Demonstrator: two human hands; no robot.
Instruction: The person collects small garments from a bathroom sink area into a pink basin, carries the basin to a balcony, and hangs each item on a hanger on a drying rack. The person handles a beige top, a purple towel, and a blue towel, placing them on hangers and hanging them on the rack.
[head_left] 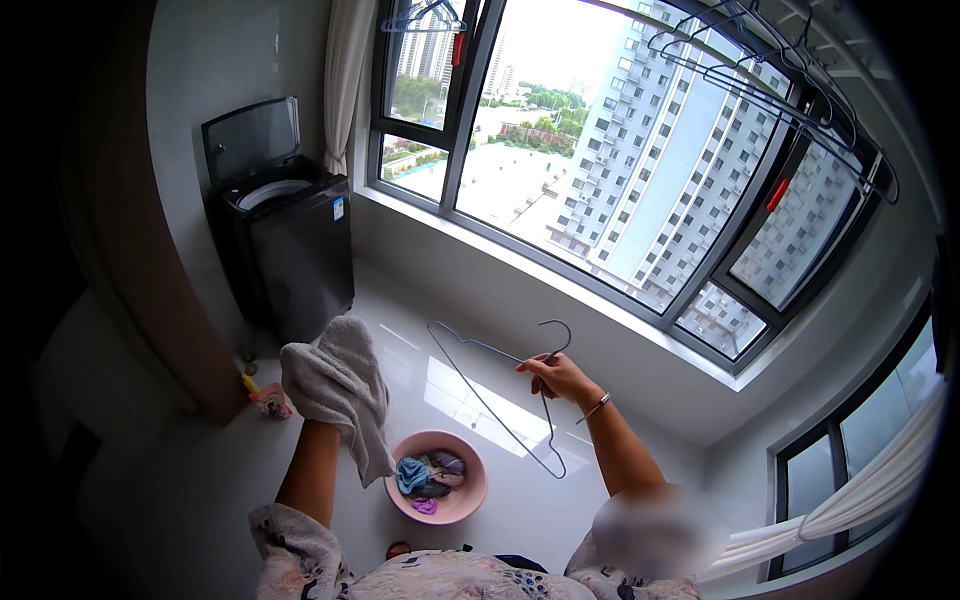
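Raised at the left, a grey towel hangs over my left hand and covers its fingers; my left forearm comes out below it. The towel's lower corner droops close to the pink basin. My right hand grips a thin blue-grey wire hanger near the neck, and the hook curls up above my fingers. No cloth is on the hanger. Below, the pink basin stands on the floor and holds crumpled laundry in blue, grey, beige and purple.
A dark top-loading washing machine with its lid up stands in the far left corner. Several hangers hang from a rail at the upper right. A wide window spans the far wall. A small bag lies by the left wall.
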